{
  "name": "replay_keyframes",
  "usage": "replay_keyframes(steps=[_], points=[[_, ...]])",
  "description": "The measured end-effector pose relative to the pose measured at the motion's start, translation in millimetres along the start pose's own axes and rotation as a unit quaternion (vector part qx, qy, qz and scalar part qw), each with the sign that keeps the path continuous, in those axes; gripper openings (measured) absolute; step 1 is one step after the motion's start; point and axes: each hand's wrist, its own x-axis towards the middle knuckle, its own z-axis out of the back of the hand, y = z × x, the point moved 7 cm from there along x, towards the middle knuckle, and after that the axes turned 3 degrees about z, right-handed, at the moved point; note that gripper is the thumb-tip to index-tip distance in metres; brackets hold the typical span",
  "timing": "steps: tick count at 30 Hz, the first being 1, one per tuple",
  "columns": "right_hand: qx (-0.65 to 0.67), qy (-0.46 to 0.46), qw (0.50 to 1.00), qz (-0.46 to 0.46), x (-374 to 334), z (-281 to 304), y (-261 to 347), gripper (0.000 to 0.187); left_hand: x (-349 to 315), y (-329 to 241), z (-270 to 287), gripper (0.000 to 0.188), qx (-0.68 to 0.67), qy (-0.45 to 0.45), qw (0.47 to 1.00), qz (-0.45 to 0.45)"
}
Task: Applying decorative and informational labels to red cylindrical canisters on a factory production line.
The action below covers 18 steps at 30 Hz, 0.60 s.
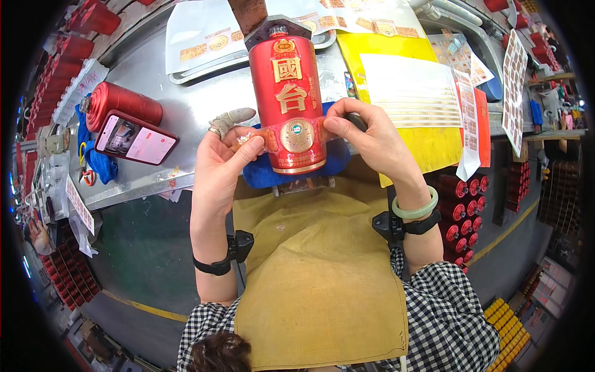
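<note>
A red bottle [288,74] with gold lettering lies in front of me, its neck pointing away. Across its lower part, around a round gold emblem [297,135], runs what looks like a clear film strip [270,140]. My left hand [224,155] pinches the strip's left end beside the bottle; a pale fabric finger cover [233,119] is on one finger. At the other side my right hand [370,133] pinches the right end between thumb and index finger. Something dark is partly hidden by the right fingers. Under the bottle's near end is a blue cloth pad [338,158].
A metal bracket [249,13] meets the bottle's neck. On the metal table at left lie another red bottle [127,104], a phone [137,137] and yellow-handled scissors [87,167]. Decal sheets [409,87] rest on a yellow board [427,146] at right. Red bottles [458,214] stack below.
</note>
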Motion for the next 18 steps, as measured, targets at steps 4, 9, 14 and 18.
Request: replay_keyframes(steps=[4,9,14,18], points=[[-0.002,-0.005,1.0,0.001,-0.7,0.8,0.1,0.018,1.0,1.3,1.8,0.044,0.002,-0.002,1.0,0.001],[-0.003,-0.007,1.0,-0.003,-1.5,0.7,0.7,0.018,0.6,0.6,0.7,0.044,-0.009,-0.004,1.0,0.0],[0.013,-0.006,1.0,-0.003,-1.4,0.0,-0.1,0.017,1.5,0.4,1.1,0.045,-0.004,-0.003,1.0,-0.001],[0.003,-0.007,1.0,-0.003,-0.7,1.5,-1.3,0.017,1.6,0.9,3.4,0.045,0.016,-0.007,1.0,0.006]])
